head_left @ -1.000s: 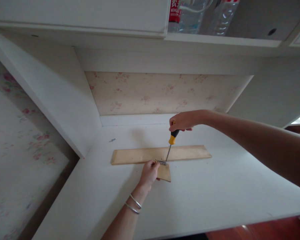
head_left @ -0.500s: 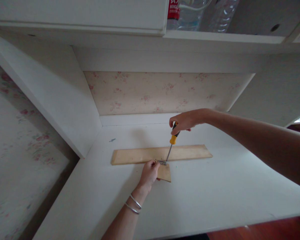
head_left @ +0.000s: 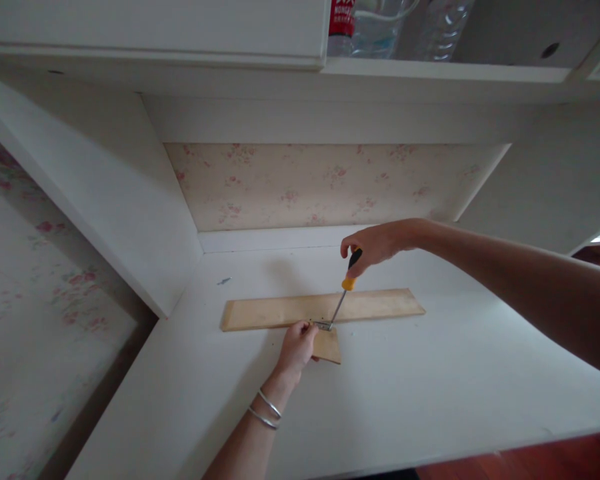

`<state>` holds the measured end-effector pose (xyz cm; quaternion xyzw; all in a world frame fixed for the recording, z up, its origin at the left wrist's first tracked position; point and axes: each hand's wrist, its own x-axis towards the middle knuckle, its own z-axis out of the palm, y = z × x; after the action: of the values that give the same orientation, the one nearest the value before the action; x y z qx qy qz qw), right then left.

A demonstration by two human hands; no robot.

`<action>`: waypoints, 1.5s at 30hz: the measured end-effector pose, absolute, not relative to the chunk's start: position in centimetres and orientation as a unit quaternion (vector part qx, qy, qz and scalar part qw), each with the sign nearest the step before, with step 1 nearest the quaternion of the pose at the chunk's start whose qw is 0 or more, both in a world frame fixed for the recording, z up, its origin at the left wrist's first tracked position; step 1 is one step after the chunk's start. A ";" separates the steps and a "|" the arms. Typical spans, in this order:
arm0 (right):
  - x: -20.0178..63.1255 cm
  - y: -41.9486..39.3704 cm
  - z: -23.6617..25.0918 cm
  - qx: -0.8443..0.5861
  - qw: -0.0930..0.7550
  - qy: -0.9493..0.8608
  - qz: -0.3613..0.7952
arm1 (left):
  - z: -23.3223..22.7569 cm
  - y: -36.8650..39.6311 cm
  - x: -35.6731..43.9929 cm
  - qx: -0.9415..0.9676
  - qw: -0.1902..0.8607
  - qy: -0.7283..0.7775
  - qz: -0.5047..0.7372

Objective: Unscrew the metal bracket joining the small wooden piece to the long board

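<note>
A long pale wooden strip (head_left: 280,311) lies flat on the white desk (head_left: 430,380). A short wooden piece (head_left: 330,347) butts against its near edge, joined by a small metal bracket (head_left: 323,325). My left hand (head_left: 297,348), with two silver bangles at the wrist, grips the short piece beside the bracket. My right hand (head_left: 373,243) holds the black and yellow handle of a screwdriver (head_left: 344,291), tilted to the right, its tip on the bracket.
A small screw (head_left: 225,281) lies on the desk at the back left. White side panels and a floral back wall (head_left: 320,183) enclose the desk. Plastic bottles (head_left: 380,27) stand on the shelf above. Red wooden floor shows at the bottom right.
My right hand has shifted on the screwdriver handle and tilted it further right, the tip staying on the bracket. My left hand and the wood have not moved.
</note>
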<state>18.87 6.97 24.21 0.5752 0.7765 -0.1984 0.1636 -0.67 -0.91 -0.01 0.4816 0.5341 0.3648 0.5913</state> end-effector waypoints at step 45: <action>17.8 6.5 23.1 0.587 0.094 0.788 -0.161 | -0.3 -0.7 -0.7 0.497 0.580 0.531 0.368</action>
<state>17.85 6.54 23.10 0.5874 0.7875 -0.1607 0.0945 -0.65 -0.74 -0.31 0.4968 0.5306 0.3678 0.5800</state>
